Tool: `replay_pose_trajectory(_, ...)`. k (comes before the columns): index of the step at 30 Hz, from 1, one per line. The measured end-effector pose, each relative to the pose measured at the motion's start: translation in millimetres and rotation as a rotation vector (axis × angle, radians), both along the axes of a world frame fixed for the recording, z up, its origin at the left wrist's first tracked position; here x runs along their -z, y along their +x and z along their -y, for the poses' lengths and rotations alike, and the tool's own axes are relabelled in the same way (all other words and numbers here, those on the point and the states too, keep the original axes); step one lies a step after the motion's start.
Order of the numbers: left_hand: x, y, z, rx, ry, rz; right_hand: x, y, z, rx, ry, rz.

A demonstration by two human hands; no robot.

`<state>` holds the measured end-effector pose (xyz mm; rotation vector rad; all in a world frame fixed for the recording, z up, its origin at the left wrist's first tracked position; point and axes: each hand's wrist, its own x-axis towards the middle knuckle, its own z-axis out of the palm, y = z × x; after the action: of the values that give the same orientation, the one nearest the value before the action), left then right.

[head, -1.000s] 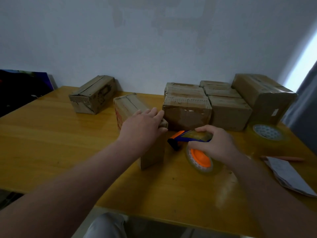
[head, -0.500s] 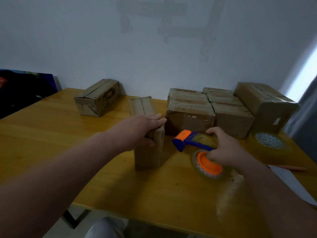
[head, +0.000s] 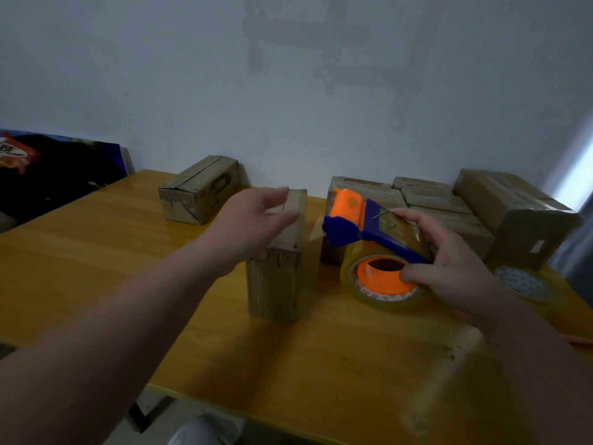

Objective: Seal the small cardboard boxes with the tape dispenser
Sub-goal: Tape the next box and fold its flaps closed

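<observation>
The left arm is reaching forward from the lower left across the yellow wooden desk [head: 96, 258], with the left hand [head: 253, 220] hanging palm-down over the top of a small cardboard box [head: 275, 281] that is standing on end near the middle of the desk. Its fingers [head: 282, 195] are lying straight and loosely spread, grasping nothing. The hand is blurred, so I cannot tell whether it is touching the box top.

The right arm is coming in from the lower right. The right hand [head: 449, 268] is holding the tape dispenser [head: 359, 226] just right of the standing box and lifted off the desk. Its fingers are curling over the blue handle while the thumb is pressing at the orange hub of the roll of clear tape [head: 382, 289]. The dispenser's orange and blue head is pointing left toward the box, with a short flap of tape hanging from it.

A second cardboard box [head: 199, 191] is lying on its side at the back left by the wall. A cluster of cardboard boxes [head: 433, 200] is sitting at the back right behind the dispenser, with a larger box [head: 519, 216] beside it and a spare tape roll [head: 519, 281] lying flat in front of that one.
</observation>
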<state>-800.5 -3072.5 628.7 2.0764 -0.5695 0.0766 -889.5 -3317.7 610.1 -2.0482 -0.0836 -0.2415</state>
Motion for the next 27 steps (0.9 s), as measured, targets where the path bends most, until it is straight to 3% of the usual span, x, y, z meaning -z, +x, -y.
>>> replay_pose_trajectory(3,-10,-10,8,0.012,-0.345,-0.486,-4,2,-3,-0.056,-0.004,0.033)
replay_pose_trajectory(6,-16,-16,12,0.055,-0.447,-0.728,-10,3,-7,-0.088,-0.032,0.061)
replay_pose_trajectory(21,-9,-6,-34,-0.172,-0.362,-0.434,-49,10,-2,-0.230,-0.416,-0.022)
replay_pose_trajectory(27,17,1,-51,-0.313,-0.374,-0.446,-47,15,4,-0.220,-0.518,-0.038)
